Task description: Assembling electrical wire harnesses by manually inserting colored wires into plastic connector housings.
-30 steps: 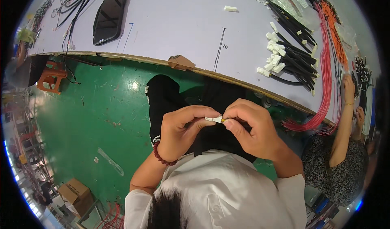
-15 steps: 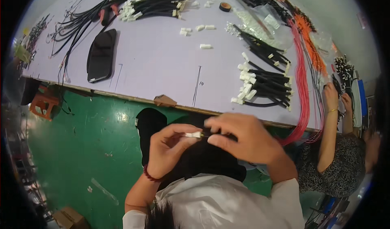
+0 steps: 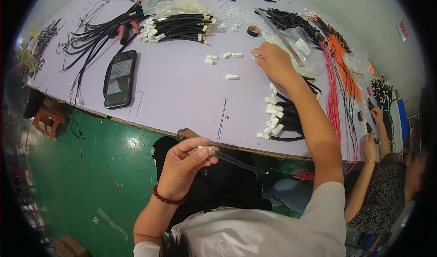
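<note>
My left hand [image 3: 184,166] is held above my lap, pinching the end of a black cable with a small white connector [image 3: 210,150]; the cable [image 3: 239,163] trails to the right. My right hand [image 3: 272,61] reaches far out over the pale purple table [image 3: 182,93], its fingers closed on a small white piece near a clear plastic bag [image 3: 298,45]. Loose white connectors [image 3: 231,77] lie just left of that hand. A bundle of black cables with white plugs [image 3: 284,118] sits under my right forearm.
A black phone [image 3: 120,78] lies at the table's left. Bundled black cables [image 3: 180,27], loose black wires [image 3: 93,36], a tape roll [image 3: 253,30] and red and orange wires [image 3: 339,74] cover the far side. Another person's hands [image 3: 375,129] work at the right. Green floor [image 3: 82,175] lies below.
My hands were together on the white connector over my lap. My right hand has let go and stretched out onto the table; my left hand still holds the cable. The view tilted upward.
</note>
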Demonstrator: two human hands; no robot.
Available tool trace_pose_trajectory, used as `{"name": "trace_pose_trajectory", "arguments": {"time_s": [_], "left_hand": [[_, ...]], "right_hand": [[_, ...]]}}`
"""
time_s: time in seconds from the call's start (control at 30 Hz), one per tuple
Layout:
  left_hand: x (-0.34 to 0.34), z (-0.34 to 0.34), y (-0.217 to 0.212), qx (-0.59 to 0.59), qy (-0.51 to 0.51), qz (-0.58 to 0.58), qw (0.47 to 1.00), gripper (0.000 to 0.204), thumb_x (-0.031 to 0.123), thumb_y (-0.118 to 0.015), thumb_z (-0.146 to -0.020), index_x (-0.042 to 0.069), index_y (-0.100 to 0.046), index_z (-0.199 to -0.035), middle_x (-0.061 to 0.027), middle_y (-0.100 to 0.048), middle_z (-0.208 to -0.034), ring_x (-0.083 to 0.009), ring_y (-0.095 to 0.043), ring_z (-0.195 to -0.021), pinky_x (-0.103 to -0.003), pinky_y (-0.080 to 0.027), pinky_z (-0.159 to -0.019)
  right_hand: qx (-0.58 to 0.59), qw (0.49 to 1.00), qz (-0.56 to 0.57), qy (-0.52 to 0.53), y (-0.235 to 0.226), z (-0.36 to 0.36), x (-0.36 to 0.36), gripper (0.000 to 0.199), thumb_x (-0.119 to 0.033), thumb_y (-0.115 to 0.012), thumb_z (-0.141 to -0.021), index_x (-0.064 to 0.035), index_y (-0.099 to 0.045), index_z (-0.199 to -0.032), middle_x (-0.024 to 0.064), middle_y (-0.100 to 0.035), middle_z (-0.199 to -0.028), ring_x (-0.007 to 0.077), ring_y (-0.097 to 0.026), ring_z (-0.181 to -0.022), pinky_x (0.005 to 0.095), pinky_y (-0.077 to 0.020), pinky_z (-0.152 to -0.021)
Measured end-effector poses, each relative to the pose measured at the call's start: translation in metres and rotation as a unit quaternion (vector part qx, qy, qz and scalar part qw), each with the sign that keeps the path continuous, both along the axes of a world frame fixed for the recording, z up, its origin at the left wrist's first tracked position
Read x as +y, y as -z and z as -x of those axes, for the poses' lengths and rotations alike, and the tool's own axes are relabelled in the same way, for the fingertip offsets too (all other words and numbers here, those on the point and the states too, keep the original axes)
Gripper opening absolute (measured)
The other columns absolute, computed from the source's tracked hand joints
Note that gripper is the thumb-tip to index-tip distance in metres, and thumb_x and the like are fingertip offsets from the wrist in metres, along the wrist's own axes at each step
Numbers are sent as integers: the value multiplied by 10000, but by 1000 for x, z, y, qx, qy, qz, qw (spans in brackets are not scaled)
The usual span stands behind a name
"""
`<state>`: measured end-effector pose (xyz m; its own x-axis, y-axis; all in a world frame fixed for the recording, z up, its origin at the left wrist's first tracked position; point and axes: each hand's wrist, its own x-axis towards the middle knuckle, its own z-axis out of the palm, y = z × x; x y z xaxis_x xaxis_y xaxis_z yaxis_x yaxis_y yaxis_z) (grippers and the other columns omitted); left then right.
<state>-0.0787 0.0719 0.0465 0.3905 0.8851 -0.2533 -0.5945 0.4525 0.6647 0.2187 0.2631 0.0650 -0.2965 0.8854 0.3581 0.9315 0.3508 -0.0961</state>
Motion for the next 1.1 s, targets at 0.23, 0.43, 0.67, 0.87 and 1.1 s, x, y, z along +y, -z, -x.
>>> {"name": "trace_pose_trajectory", "arguments": {"time_s": [0.23,0.43,0.67,0.87,1.1], "left_hand": [[2,-3,3,-7,-6,-2,1000,131,49,-625,-892,26,-643,-1020,-124,-680,-1013,-182,-658,-879,-304,-537,-831],[-5,-1,8,-27,60,0,998,123,30,-616,-897,5,-637,-1016,-140,-679,-1024,-163,-668,-883,-267,-545,-813],[-17,-3,18,-4,49,-66,997,240,138,-643,-913,-14,-644,-1099,-69,-674,-986,-123,-646,-882,-248,-516,-823],[-27,-5,31,-46,98,-53,993,242,162,-613,-938,-13,-627,-1104,-66,-669,-957,-117,-643,-860,-235,-516,-798],[-31,5,29,-12,161,-53,985,151,141,-612,-934,10,-643,-1002,-42,-658,-894,-102,-635,-773,-226,-519,-711]], "right_hand": [[-99,994,47,28,4,-2,20,109,-141,-647,-797,-71,-679,-873,127,-619,-881,309,-611,-874,415,-477,-761],[156,984,73,-42,-31,34,-24,47,-54,-649,-797,-21,-617,-810,59,-608,-765,147,-575,-687,285,-455,-628],[462,830,252,-183,-30,104,-177,121,42,-757,-704,4,-667,-777,90,-646,-814,167,-606,-749,286,-477,-702],[421,879,144,-169,-14,113,-209,156,-4,-789,-688,-26,-677,-795,83,-613,-826,163,-574,-727,264,-456,-642],[354,897,125,-232,-14,103,-219,206,-31,-818,-649,-41,-687,-808,75,-607,-821,172,-591,-665,260,-472,-579]]}}
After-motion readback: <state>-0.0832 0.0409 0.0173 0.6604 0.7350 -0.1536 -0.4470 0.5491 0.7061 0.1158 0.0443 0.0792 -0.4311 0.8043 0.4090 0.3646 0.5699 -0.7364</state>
